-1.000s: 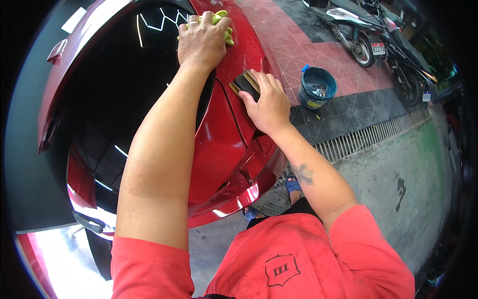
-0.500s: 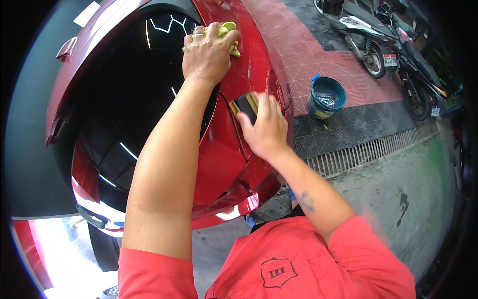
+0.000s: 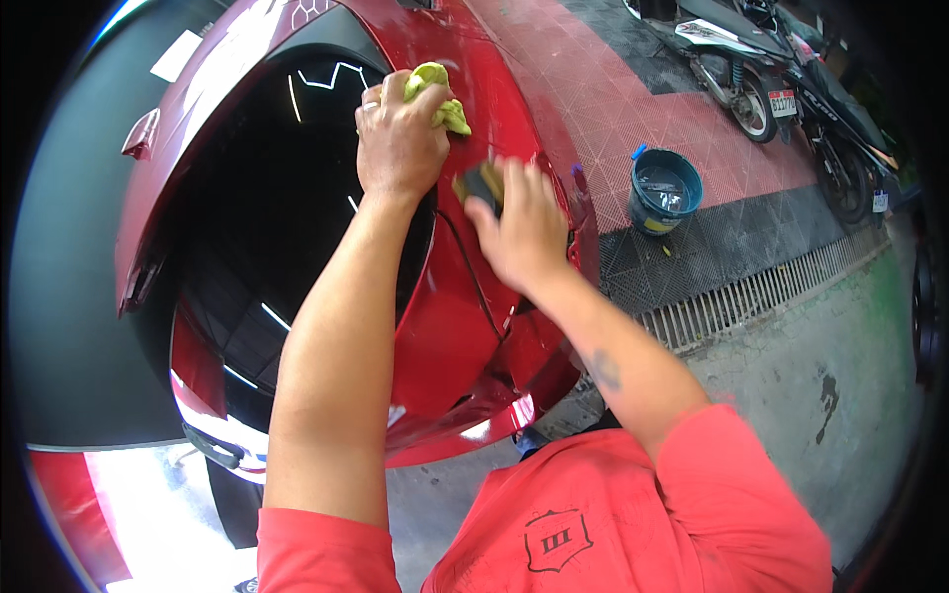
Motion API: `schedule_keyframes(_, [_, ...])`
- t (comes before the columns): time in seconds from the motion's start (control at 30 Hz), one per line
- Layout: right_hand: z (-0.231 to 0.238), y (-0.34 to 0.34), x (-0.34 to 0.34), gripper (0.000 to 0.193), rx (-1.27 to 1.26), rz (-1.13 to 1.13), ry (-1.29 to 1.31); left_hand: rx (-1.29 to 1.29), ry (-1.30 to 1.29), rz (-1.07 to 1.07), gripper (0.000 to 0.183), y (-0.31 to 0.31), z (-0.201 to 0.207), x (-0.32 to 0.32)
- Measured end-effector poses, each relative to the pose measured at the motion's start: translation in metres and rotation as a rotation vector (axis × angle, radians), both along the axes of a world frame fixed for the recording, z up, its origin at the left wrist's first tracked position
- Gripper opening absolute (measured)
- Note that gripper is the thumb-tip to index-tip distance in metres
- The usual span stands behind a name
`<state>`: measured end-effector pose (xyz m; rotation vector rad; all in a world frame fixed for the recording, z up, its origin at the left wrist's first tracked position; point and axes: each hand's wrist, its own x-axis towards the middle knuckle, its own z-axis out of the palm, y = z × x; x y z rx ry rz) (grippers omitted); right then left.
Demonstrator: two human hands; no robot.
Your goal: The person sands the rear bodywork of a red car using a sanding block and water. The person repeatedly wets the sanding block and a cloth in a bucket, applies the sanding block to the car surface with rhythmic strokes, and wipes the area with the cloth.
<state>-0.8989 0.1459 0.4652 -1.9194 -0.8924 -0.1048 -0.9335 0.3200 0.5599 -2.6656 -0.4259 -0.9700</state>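
Observation:
A red car (image 3: 450, 341) fills the middle, its dark rear window (image 3: 267, 217) on the left and a painted body panel on the right. My left hand (image 3: 400, 143) rests near the window's edge, its fingers closed round a crumpled yellow-green cloth (image 3: 427, 81). Lower and to the right, my right hand (image 3: 524, 222) grips a black block with yellowish sides (image 3: 482, 186), like a sanding block, against the red panel. Motion blurs its fingers a little. Beside this hand, a dark curved seam runs down the panel.
Right of the car, a dark teal bucket (image 3: 664, 193) holding water stands on red and black floor tiles (image 3: 732, 237). Two motorcycles (image 3: 741, 69) are parked at the far right. A drain grating (image 3: 761, 287) crosses the floor, with grey concrete in front.
My right hand has slid the block a little farther up the panel. My left hand keeps the cloth at about the same spot on the car. The whole view has shifted slightly.

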Motion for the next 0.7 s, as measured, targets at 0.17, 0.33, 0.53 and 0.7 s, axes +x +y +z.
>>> schedule_keyframes(0.17, [0.003,0.029,0.045,0.057,0.036,-0.009,-0.045,-0.050,-0.113,-0.097,0.041,0.005,-0.005,0.012])
schedule_keyframes(0.33, [-0.014,-0.033,-0.004,0.062,0.038,0.237,-0.012,-0.081,-0.049,-0.035,0.043,0.001,-0.001,-0.002])
schedule_keyframes(0.53, [0.003,0.017,0.035,0.061,0.089,0.128,-0.038,-0.067,-0.070,-0.042,0.045,-0.001,-0.007,0.011])
schedule_keyframes(0.7, [-0.006,-0.026,0.000,0.063,0.081,0.267,-0.023,-0.059,-0.066,-0.019,0.045,0.005,-0.003,-0.002])
